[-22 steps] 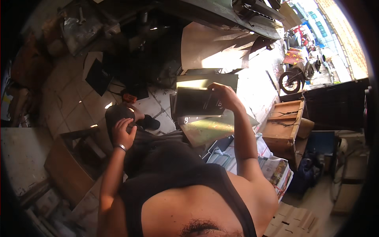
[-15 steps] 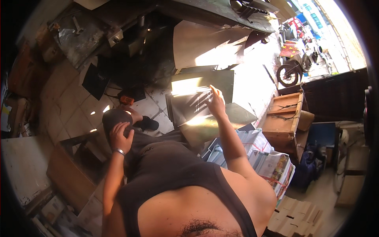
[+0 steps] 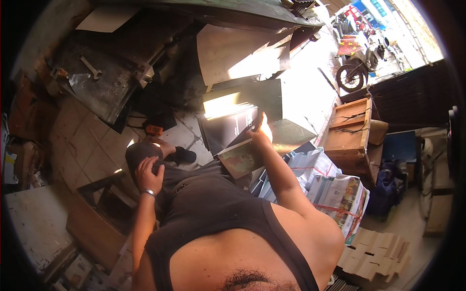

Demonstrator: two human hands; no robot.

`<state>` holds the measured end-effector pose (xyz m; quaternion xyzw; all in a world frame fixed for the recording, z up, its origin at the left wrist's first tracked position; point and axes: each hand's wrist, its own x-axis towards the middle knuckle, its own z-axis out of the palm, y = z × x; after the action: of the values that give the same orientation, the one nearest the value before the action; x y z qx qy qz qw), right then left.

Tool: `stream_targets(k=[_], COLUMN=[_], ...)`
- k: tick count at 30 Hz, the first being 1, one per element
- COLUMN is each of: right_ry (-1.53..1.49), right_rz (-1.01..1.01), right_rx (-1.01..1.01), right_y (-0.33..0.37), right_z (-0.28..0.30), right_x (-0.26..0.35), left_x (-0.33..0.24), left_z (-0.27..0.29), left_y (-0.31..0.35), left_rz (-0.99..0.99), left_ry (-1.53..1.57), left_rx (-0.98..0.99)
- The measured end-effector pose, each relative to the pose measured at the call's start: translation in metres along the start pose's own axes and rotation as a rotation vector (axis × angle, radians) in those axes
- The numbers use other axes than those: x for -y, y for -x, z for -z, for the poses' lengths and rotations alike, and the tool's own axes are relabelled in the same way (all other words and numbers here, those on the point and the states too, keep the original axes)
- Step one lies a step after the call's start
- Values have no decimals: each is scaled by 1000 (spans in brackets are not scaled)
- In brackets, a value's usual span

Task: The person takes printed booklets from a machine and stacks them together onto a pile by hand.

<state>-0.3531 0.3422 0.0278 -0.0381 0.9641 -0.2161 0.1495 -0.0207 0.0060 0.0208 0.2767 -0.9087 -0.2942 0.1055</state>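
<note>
My left hand (image 3: 150, 175) lies on my bent left knee with its fingers stretched out and nothing in it. A bracelet circles that wrist. My right hand (image 3: 262, 131) is at the near right edge of a stack of dark sheets (image 3: 223, 132). Its thumb points toward the sheets and its fingers extend along their edge, partly hidden. The stack sits between worn greenish metal plates (image 3: 268, 97), with bright sunlight across its upper part. Another greenish plate (image 3: 240, 160) lies just below my right hand.
An orange tool (image 3: 154, 130) is on the tiled floor by my foot. Bundles of tied printed paper (image 3: 335, 194) stand to my right, near a wooden frame (image 3: 347, 128). A wrench (image 3: 91, 67) lies on a dark metal surface. Far right, a motorcycle (image 3: 352, 75) stands outside.
My right hand has moved down and turned from lying across the dark sheets to their edge. My left hand stays on the knee. The view has shifted slightly, showing more of the wrench's surface.
</note>
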Motion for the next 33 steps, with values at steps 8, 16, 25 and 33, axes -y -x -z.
stream_targets(k=[8,16,25,33], right_ry=[13,10,64,-8], right_rz=[-56,-131,-25,-115], right_rx=[50,17,-2,65], right_y=[9,23,26,38], right_z=[8,-32,-51,-34], right_x=[16,77,72,80], left_x=[-1,-2,1,6], left_z=[3,10,2,-12], left_y=[5,2,1,9], left_rz=[7,6,3,33], left_ry=[-13,-10,23,32], left_rx=[-8,-22,-56,-61])
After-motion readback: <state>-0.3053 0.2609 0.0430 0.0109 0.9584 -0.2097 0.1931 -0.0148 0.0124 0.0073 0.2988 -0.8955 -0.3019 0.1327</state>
